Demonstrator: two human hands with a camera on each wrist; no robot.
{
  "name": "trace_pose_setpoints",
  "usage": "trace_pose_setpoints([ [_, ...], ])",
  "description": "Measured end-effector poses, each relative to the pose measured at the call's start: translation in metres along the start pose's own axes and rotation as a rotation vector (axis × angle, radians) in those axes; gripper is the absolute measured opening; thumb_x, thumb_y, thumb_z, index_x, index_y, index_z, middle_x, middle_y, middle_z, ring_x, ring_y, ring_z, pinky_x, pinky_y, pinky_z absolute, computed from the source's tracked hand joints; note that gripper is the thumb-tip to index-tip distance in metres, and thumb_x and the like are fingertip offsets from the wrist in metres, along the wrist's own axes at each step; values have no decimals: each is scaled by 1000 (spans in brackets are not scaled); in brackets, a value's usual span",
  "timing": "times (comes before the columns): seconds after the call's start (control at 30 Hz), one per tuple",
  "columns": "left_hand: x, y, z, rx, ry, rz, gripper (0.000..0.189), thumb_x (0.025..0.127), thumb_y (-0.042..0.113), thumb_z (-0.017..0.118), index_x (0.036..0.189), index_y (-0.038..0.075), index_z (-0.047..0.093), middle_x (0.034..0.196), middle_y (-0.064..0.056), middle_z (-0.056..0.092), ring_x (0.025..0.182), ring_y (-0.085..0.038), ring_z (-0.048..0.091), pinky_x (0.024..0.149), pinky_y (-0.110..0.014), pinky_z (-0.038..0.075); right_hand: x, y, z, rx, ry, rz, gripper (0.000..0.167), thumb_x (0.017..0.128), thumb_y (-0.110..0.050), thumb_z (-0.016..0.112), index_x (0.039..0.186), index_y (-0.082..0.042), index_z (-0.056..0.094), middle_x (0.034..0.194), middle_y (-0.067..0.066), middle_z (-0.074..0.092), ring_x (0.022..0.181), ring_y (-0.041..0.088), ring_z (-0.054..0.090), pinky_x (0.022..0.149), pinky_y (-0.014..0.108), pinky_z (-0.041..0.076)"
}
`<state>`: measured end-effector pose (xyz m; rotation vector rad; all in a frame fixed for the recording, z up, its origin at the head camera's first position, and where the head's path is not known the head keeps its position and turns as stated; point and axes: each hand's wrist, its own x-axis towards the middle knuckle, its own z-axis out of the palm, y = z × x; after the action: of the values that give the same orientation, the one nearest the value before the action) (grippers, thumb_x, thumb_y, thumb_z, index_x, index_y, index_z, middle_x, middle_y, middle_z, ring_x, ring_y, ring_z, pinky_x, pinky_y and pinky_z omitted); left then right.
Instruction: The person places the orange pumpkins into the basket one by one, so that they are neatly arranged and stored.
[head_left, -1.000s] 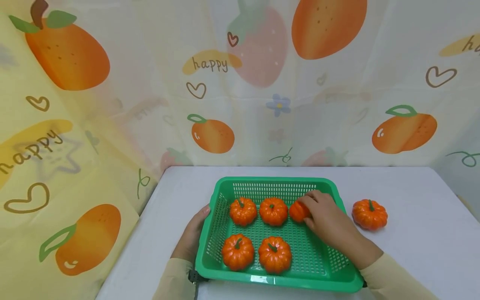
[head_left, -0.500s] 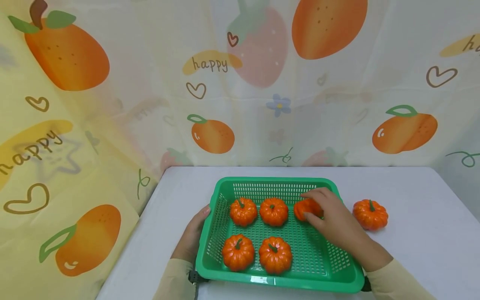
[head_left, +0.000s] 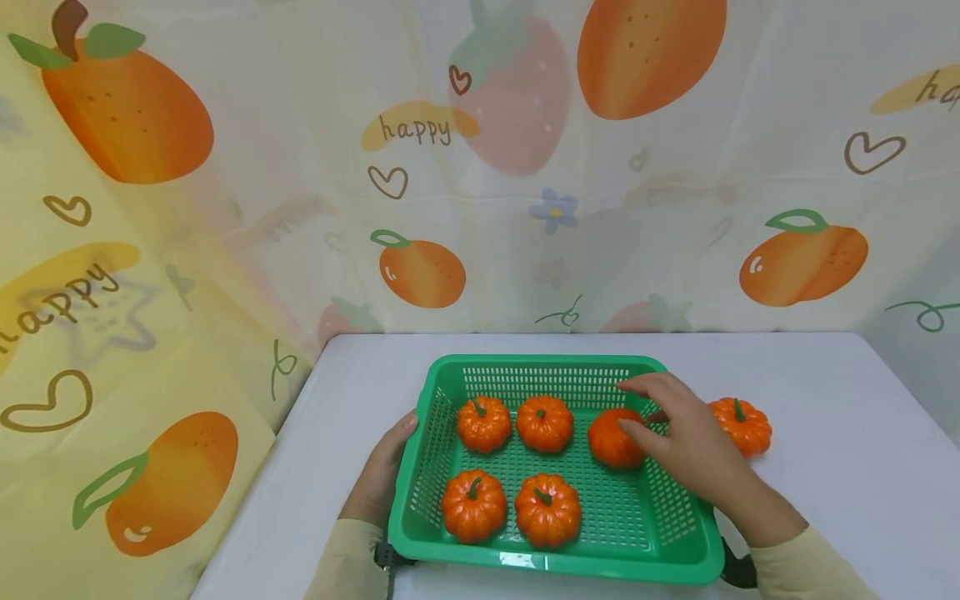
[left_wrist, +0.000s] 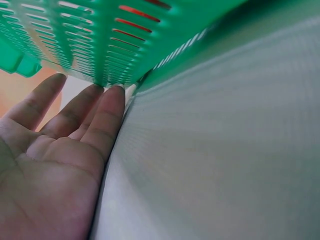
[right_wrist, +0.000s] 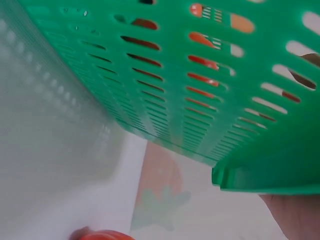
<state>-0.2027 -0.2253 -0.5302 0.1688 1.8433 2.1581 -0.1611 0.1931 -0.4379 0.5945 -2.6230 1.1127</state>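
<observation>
A green plastic basket [head_left: 525,569] holds several small orange pumpkins, among them a back-left pumpkin [head_left: 483,424], a back-middle pumpkin [head_left: 544,424] and two front pumpkins [head_left: 474,507]. Toward the right side sits another pumpkin [head_left: 613,439], its stem out of sight. Over it hovers my right hand [head_left: 693,446], thumb and fingers spread apart; the thumb overlaps the pumpkin, and I cannot tell whether it touches. My left hand [head_left: 381,473] rests against the basket's left side. In the left wrist view its straight fingers [left_wrist: 107,112] meet the slotted wall.
One pumpkin [head_left: 744,427] lies on the white tabletop [head_left: 832,500] right of the basket, partly behind my right hand. A fruit-printed cloth [head_left: 510,250] hangs behind the table and along the left.
My right hand held the right-hand pumpkin, shifted it slightly rightward and nearer, then let go. The hand has drawn back to the right; my left hand stays at the basket.
</observation>
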Motion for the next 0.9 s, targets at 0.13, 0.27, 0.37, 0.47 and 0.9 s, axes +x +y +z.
trace_pose_setpoints([
  [0.13, 0, 0, -1, -3, -44, 25, 66, 111, 54, 37, 169, 23, 40, 151, -28, 51, 139, -43, 54, 109, -57, 48, -2, 2, -3, 22, 34, -27, 43, 97, -3, 82, 138, -6, 68, 135, 9, 64, 117, 30, 63, 83, 41, 62],
  [0.27, 1, -1, -3, 18, -79, 55, 67, 112, 52, 35, 170, 18, 36, 151, -30, 48, 140, -44, 52, 111, -57, 46, -3, 2, -8, 33, 64, -27, 44, 96, -3, 84, 137, -7, 69, 132, 10, 65, 116, 32, 62, 82, 38, 61],
  [0.37, 1, -2, -4, 32, -82, 67, 68, 112, 52, 35, 171, 18, 35, 153, -29, 47, 141, -44, 51, 112, -57, 45, -4, 4, -12, 23, 85, -24, 45, 95, -3, 85, 136, -5, 69, 132, 13, 65, 115, 35, 62, 80, 34, 61],
  [0.47, 1, -2, -4, 40, -75, 69, 69, 112, 52, 35, 171, 18, 34, 155, -28, 46, 144, -45, 49, 112, -57, 44, -5, 7, -16, 21, 100, -20, 46, 94, -2, 86, 136, -3, 69, 133, 16, 65, 113, 36, 61, 79, 31, 60],
  [0.9, 1, -5, -3, -10, -78, 53, 71, 111, 54, 35, 173, 19, 30, 160, -28, 42, 146, -49, 46, 108, -56, 46, -15, 21, -32, -67, 130, 54, 46, 96, -10, 86, 138, -3, 69, 136, 17, 64, 116, 39, 63, 82, 21, 55],
])
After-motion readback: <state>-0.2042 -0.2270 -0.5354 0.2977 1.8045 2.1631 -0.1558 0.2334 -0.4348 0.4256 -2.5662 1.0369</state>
